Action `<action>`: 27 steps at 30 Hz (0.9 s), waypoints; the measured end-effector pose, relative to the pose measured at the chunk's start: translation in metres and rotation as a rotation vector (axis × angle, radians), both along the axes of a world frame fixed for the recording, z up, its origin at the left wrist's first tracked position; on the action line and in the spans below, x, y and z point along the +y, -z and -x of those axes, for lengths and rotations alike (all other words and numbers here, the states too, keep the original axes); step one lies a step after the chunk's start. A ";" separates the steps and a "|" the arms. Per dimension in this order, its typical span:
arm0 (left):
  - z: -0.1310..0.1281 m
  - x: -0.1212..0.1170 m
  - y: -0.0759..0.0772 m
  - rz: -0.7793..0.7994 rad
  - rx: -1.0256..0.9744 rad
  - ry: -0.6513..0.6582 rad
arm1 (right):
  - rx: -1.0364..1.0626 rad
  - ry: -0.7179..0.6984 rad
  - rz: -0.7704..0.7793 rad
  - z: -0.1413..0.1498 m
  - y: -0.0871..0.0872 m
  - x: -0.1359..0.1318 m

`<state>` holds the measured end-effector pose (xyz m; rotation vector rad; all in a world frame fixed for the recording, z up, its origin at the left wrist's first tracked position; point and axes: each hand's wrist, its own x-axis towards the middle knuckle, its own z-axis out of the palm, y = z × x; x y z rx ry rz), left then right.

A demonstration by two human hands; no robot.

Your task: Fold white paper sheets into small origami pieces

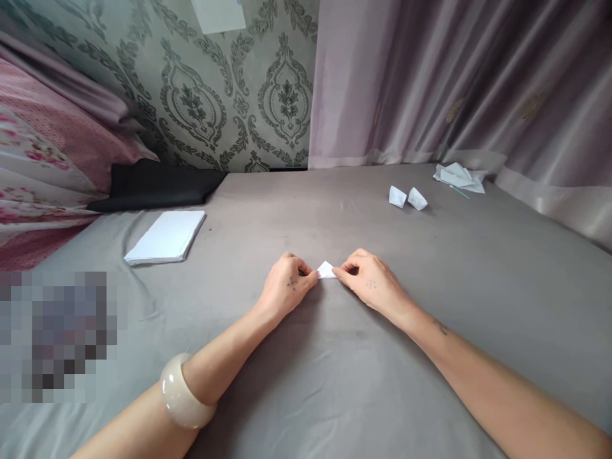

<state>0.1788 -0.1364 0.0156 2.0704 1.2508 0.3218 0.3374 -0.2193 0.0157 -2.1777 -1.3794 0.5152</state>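
Note:
A small white folded paper (327, 271) with a pointed top sits low over the grey sheet (296, 210), between my two hands. My left hand (288, 280) pinches its left corner between thumb and fingers. On the opposite side, my right hand (370, 280) grips the right corner in the same way. The fingertips hide both ends of the paper. A thick cream bangle (184, 392) circles my left forearm.
A stack of white paper (167, 236) lies at the left, before a black cloth (157, 185). Two folded paper pieces (397, 197) stand at the back right, near a heap of crumpled paper (459, 176) and a thin green stick (459, 192). Curtains (406, 83) hang behind.

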 end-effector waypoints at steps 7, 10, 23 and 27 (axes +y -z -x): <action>0.002 0.000 0.003 -0.055 0.020 0.043 | -0.025 -0.033 -0.031 -0.001 0.002 -0.002; 0.004 0.001 0.009 -0.125 -0.034 0.094 | -0.032 -0.050 -0.053 -0.001 0.002 -0.002; 0.007 0.001 0.011 -0.306 -0.014 0.431 | 0.084 -0.043 -0.154 -0.023 0.012 -0.006; 0.007 0.001 0.011 -0.298 0.008 0.424 | 0.178 -0.037 -0.304 -0.019 0.009 -0.015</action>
